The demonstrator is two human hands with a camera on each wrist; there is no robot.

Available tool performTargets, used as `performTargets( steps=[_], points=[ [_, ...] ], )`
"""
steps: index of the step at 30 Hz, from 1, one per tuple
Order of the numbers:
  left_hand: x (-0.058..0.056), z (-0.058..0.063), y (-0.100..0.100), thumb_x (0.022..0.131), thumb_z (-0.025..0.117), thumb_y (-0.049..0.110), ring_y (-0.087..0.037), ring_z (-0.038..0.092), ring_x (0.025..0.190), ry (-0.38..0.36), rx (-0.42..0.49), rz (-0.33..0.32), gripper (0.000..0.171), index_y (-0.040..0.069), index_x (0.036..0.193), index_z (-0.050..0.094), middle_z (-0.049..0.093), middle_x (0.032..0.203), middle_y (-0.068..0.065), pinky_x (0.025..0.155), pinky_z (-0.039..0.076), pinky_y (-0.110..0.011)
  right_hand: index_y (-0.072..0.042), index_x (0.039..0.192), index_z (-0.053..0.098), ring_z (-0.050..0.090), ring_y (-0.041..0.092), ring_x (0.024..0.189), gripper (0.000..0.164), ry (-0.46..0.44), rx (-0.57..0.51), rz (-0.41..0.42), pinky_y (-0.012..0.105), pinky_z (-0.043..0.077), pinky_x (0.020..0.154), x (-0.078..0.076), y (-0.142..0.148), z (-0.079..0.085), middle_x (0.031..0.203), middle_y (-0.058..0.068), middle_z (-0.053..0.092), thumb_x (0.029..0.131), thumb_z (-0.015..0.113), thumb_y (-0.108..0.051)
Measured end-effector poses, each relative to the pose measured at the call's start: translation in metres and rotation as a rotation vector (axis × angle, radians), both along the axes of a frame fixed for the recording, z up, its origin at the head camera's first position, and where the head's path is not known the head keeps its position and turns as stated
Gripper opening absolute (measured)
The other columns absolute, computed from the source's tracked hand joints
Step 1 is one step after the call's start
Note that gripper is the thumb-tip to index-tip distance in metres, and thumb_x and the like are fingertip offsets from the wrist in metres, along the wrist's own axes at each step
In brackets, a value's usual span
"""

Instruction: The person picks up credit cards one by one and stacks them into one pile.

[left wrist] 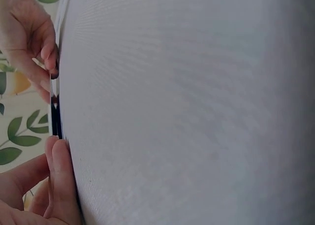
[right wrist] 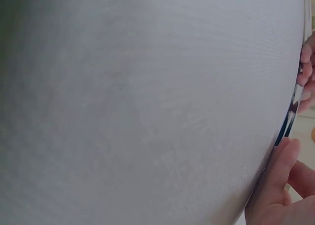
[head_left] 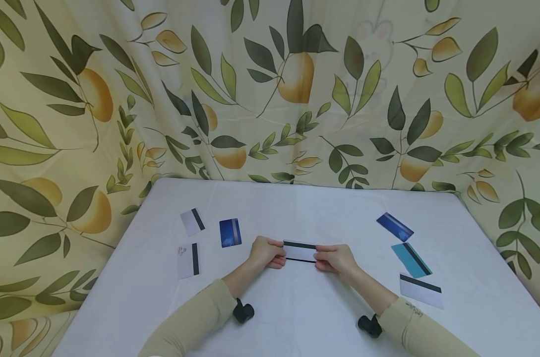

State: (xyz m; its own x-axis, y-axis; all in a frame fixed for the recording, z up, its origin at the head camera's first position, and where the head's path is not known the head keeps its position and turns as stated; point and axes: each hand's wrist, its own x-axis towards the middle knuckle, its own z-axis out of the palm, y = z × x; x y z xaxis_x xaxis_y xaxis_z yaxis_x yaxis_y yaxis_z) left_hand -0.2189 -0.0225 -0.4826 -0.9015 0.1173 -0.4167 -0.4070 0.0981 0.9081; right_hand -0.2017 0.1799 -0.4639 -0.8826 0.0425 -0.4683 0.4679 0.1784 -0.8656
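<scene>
A white card with a black magnetic stripe (head_left: 299,253) is held level between both hands at the middle of the table, a dark line running along its near edge. My left hand (head_left: 268,253) pinches its left end between thumb and fingers. At the opposite end, my right hand (head_left: 336,259) pinches it the same way. Both wrist views show the card nearly edge-on, low over the white cloth, with the left hand (left wrist: 56,183) and the right hand (right wrist: 280,190) at its ends. The fingers hide the card's short edges.
On the left lie a white striped card (head_left: 189,222), a blue card (head_left: 227,234) and another white card (head_left: 185,261). A blue card (head_left: 395,226), a teal card (head_left: 405,260) and a white card (head_left: 420,294) lie on the right. A leaf-patterned curtain (head_left: 270,144) borders the white table (head_left: 287,317).
</scene>
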Motion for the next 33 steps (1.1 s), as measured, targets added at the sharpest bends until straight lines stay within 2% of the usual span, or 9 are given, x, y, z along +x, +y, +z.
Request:
performTargets(
  steps=[9, 20, 33],
  points=[
    [0.0003, -0.0014, -0.0003, 0.077, 0.066, -0.003, -0.012, 0.06, 0.046, -0.016, -0.004, 0.004, 0.025, -0.004, 0.102, 0.066, 0.066, 0.063, -0.011, 0.047, 0.055, -0.028, 0.008, 0.117, 0.057, 0.061, 0.01, 0.051, 0.036, 0.012, 0.028, 0.018, 0.02, 0.054, 0.052, 0.0016, 0.0004, -0.0007, 0.076, 0.011, 0.068, 0.082, 0.064, -0.001],
    [0.0016, -0.0017, 0.0009, 0.076, 0.068, -0.002, -0.012, 0.06, 0.045, 0.014, -0.039, 0.01, 0.023, -0.003, 0.099, 0.066, 0.065, 0.061, -0.009, 0.044, 0.054, -0.027, 0.008, 0.117, 0.057, 0.061, 0.011, 0.05, 0.037, 0.034, 0.027, 0.032, 0.023, 0.055, 0.051, 0.0015, 0.0021, -0.0065, 0.074, 0.011, 0.068, 0.081, 0.065, -0.001],
    [0.0019, 0.0019, -0.0003, 0.076, 0.068, -0.002, -0.012, 0.059, 0.045, 0.022, -0.044, 0.001, 0.023, -0.004, 0.098, 0.066, 0.064, 0.06, -0.009, 0.044, 0.054, -0.027, 0.009, 0.116, 0.058, 0.061, 0.012, 0.05, 0.037, 0.046, 0.047, 0.042, 0.024, 0.054, 0.049, 0.0012, 0.0017, -0.0043, 0.071, 0.01, 0.067, 0.081, 0.065, -0.001]
  ],
)
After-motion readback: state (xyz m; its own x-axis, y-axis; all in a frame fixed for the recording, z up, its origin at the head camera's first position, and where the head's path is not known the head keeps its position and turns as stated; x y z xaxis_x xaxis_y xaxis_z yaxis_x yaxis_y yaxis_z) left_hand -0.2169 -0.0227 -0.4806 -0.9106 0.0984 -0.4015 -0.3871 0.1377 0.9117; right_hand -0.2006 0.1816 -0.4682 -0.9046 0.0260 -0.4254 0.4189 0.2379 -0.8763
